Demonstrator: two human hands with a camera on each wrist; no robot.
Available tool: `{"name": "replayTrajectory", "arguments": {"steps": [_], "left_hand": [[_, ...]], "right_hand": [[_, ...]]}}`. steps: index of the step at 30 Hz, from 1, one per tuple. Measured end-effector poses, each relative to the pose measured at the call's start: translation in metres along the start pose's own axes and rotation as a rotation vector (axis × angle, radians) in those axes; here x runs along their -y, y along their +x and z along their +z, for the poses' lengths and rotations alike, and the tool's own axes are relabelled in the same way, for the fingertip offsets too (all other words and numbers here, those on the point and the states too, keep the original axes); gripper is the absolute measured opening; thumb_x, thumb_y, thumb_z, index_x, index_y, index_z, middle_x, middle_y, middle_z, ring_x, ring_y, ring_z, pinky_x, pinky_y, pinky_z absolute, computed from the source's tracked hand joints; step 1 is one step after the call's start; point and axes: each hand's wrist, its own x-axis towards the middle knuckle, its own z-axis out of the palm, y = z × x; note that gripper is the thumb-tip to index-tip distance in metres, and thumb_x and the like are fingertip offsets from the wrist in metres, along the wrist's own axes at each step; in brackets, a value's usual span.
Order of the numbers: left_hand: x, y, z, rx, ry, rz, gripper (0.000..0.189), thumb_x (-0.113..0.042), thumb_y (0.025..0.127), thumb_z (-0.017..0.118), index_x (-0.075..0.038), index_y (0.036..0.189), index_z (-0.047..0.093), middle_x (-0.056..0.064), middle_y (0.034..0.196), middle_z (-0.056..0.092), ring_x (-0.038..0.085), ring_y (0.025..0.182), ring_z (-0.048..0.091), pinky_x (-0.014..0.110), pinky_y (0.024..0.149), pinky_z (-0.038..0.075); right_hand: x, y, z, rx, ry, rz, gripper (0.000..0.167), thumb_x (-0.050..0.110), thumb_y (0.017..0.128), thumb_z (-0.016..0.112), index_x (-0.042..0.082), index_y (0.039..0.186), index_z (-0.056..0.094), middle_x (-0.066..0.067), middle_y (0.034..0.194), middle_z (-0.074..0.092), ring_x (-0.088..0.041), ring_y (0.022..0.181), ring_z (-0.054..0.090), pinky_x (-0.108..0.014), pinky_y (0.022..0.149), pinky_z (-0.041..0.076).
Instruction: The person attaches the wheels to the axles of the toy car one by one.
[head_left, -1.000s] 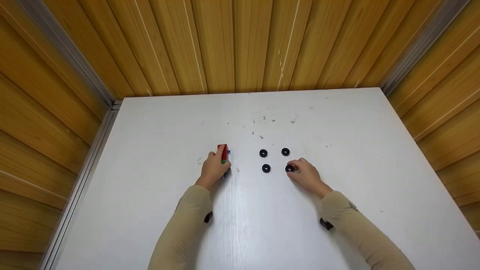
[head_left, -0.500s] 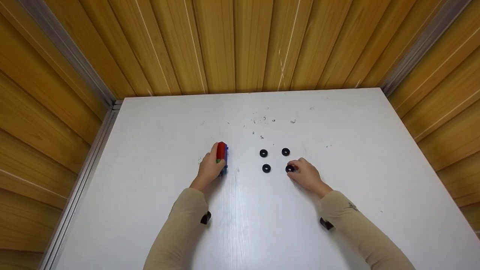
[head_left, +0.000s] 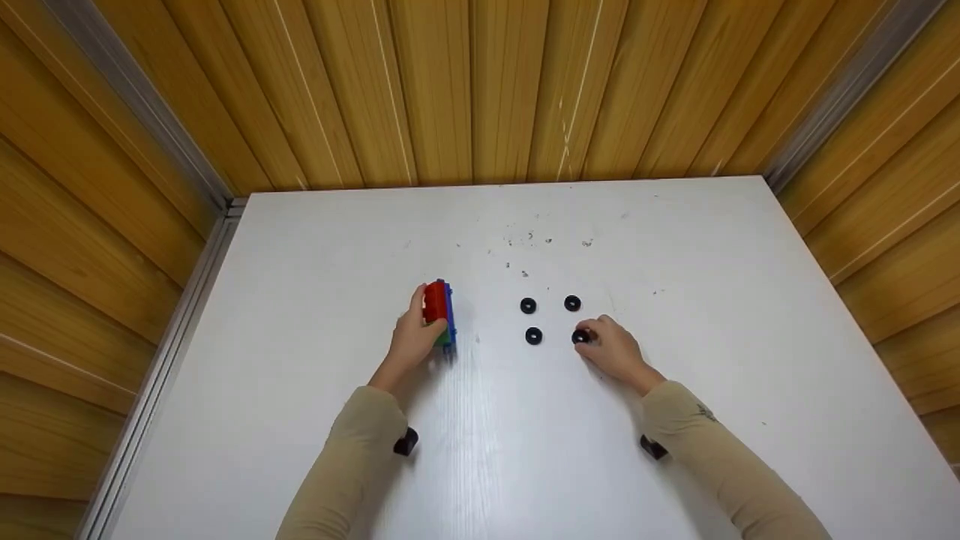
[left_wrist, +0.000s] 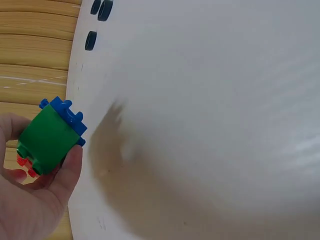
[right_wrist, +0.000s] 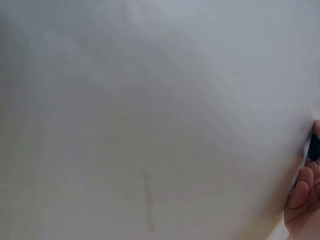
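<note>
My left hand (head_left: pixel 411 334) grips a toy body of building blocks (head_left: pixel 437 304), thumb on its near side and fingers round its left. Red blocks lie along its top, with blue at its right side and green at the near end. In the left wrist view the green block (left_wrist: pixel 49 137) faces the camera, and a blue base (left_wrist: pixel 68 116) with rounded clips juts from it. My right hand (head_left: pixel 615 351) pinches a small black toy tyre (head_left: pixel 580 337) at the table between thumb and fingertips. The right wrist view catches only part of those fingers (right_wrist: pixel 300 195) and the dark tyre (right_wrist: pixel 314 147).
Three more black tyres, at the back left (head_left: pixel 528 305), back right (head_left: pixel 572 303) and front left (head_left: pixel 533 335), lie flat between the hands. The white table (head_left: pixel 480 450) bears dark scuffs. Wood-grained panels (head_left: pixel 480 90) enclose it behind and at both sides.
My left hand has drawn slightly left and tilted the block body, so more of its red top, blue side and green end show. The right hand has kept its place at the tyre.
</note>
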Motion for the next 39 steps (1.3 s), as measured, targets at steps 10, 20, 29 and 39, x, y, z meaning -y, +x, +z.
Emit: {"name": "replayTrajectory", "arguments": {"steps": [10,20,29,39], "left_hand": [[-0.008,-0.01,-0.002,-0.012,-0.049,-0.03,0.083,-0.016,0.079,0.06,-0.028,0.142,0.007,0.013,0.133,0.039,0.028,0.113,0.046,0.04,0.086,0.047],[-0.009,-0.018,-0.002,0.022,-0.098,-0.007,0.088,-0.012,0.074,0.068,-0.039,0.138,0.013,0.009,0.135,0.036,0.029,0.114,0.043,0.04,0.086,0.047],[-0.012,-0.027,0.0,0.039,-0.18,0.027,0.088,-0.009,0.074,0.068,-0.035,0.137,0.013,0.011,0.127,0.04,0.03,0.1,0.052,0.038,0.082,0.049],[-0.012,-0.033,0.002,0.013,-0.214,0.023,0.082,-0.006,0.075,0.066,-0.023,0.133,0.011,0.016,0.128,0.041,0.033,0.113,0.046,0.045,0.091,0.043]], "right_hand": [[-0.001,0.0,0.001,-0.006,0.003,-0.013,0.031,0.02,0.078,0.063,0.008,0.107,0.059,-0.006,0.088,0.052,-0.018,0.078,0.05,-0.035,0.068,0.04],[-0.003,0.001,0.002,-0.016,0.008,-0.005,0.032,0.019,0.077,0.063,0.008,0.107,0.059,-0.007,0.088,0.053,-0.019,0.079,0.051,-0.035,0.068,0.04],[-0.003,0.0,0.002,-0.021,0.012,-0.019,0.031,0.018,0.077,0.064,0.008,0.106,0.059,-0.007,0.087,0.053,-0.019,0.078,0.05,-0.032,0.066,0.039],[-0.004,0.001,0.001,-0.035,0.014,-0.039,0.03,0.019,0.077,0.063,0.007,0.105,0.06,-0.006,0.085,0.052,-0.017,0.073,0.047,-0.028,0.064,0.036]]}}
